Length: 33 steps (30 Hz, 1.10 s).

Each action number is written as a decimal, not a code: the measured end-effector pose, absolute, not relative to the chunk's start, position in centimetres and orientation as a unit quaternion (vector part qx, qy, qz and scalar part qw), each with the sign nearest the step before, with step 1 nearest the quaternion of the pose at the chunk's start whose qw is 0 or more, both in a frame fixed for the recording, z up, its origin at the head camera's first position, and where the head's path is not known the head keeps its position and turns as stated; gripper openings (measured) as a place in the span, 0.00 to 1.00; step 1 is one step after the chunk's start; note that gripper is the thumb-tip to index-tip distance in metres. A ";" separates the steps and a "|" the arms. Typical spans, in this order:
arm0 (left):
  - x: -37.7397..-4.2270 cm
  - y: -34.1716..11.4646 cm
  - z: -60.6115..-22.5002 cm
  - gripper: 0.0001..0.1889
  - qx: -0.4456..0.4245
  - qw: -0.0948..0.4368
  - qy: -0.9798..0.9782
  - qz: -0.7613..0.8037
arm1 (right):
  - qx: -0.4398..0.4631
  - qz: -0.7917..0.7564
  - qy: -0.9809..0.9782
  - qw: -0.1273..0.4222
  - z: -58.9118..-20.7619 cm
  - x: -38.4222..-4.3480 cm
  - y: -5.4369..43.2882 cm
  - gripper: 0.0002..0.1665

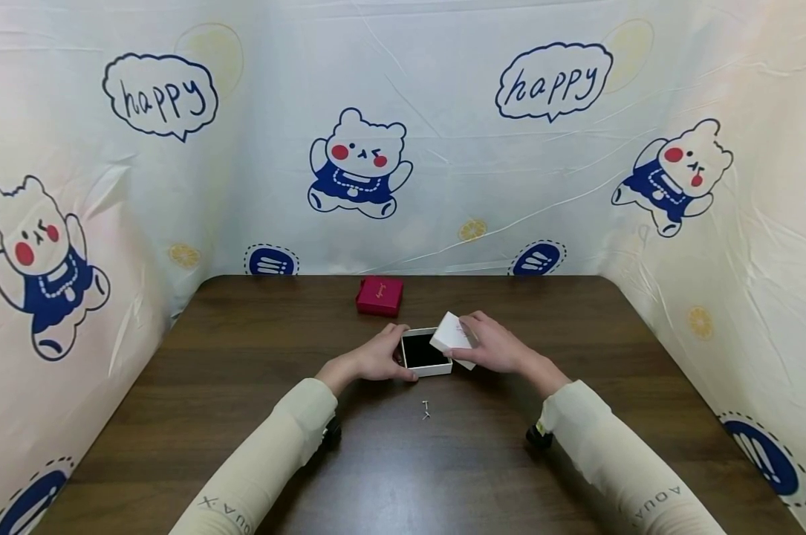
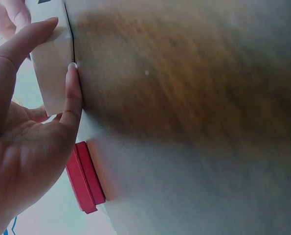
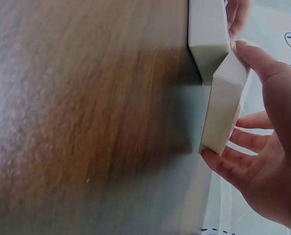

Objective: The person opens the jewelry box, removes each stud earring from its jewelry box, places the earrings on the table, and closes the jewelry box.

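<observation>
A small white box base [image 1: 431,371] with a black lining sits on the table, its top uncovered. My left hand [image 1: 379,355] grips it from the left, thumb at the near corner and fingers at the far one; the left wrist view shows the thumb and fingers against its white side wall [image 2: 55,73]. Tilted over the base's right edge is its white lid [image 1: 451,334], pinched between the thumb and fingers of my right hand [image 1: 498,344]. In the right wrist view the lid [image 3: 225,105] slants against the base's corner. Two tiny silvery pieces [image 1: 426,409], too small to identify, lie nearer me.
A red box [image 1: 379,295] with gold lettering stands behind the white one, close to the far table edge. The brown wooden table [image 1: 255,349] is bordered at the back and sides by a printed cloth [image 1: 443,186].
</observation>
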<state>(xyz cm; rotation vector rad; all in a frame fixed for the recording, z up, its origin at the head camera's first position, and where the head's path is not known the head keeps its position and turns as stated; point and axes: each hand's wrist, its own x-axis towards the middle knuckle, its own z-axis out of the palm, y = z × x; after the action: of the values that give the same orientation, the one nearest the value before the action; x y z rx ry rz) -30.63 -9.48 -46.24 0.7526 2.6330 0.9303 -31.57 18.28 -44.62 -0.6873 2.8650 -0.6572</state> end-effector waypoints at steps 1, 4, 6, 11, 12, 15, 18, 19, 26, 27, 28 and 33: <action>-30.6 -9.5 -46.2 0.51 0.258 0.125 0.903 0.320 | -0.228 -0.218 0.947 0.062 -44.6 -31.6 18.2 0.52; -30.6 -9.5 -46.3 0.50 0.258 0.127 0.902 0.322 | -0.231 -0.220 0.946 0.062 -44.5 -31.5 17.9 0.52; -30.7 -9.6 -46.4 0.50 0.258 0.127 0.902 0.321 | -0.230 -0.219 0.946 0.062 -44.5 -31.5 17.7 0.51; -30.7 -9.5 -46.5 0.50 0.259 0.124 0.902 0.322 | -0.237 -0.218 0.945 0.057 -44.3 -31.2 17.2 0.50; -30.7 -9.5 -46.5 0.50 0.259 0.124 0.902 0.323 | -0.238 -0.218 0.945 0.056 -44.3 -31.2 17.1 0.50; -30.7 -9.5 -46.5 0.49 0.256 0.125 0.901 0.326 | -0.242 -0.217 0.944 0.054 -44.2 -31.1 16.6 0.49; -30.6 -9.5 -46.4 0.49 0.255 0.124 0.902 0.325 | -0.249 -0.214 0.943 0.053 -44.2 -31.0 16.1 0.49; -30.6 -9.5 -46.4 0.49 0.256 0.124 0.903 0.323 | -0.252 -0.211 0.943 0.054 -44.1 -31.0 15.9 0.49; -30.6 -9.5 -46.2 0.49 0.260 0.126 0.901 0.323 | -0.248 -0.192 0.947 0.062 -44.0 -31.0 15.0 0.51; -30.6 -9.5 -46.3 0.49 0.259 0.126 0.902 0.322 | -0.246 -0.191 0.948 0.062 -43.9 -31.0 14.9 0.51; -30.7 -9.5 -46.2 0.49 0.259 0.127 0.902 0.322 | -0.245 -0.190 0.949 0.063 -43.9 -31.0 14.8 0.51; -30.6 -9.6 -46.2 0.49 0.255 0.129 0.902 0.325 | -0.244 -0.183 0.950 0.062 -43.9 -31.1 14.6 0.51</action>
<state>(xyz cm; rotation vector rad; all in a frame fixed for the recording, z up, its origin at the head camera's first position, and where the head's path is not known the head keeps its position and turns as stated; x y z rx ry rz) -30.58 -9.60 -46.17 0.7421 2.6205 0.9437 -31.07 14.59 -43.95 -0.7374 2.8741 -0.5522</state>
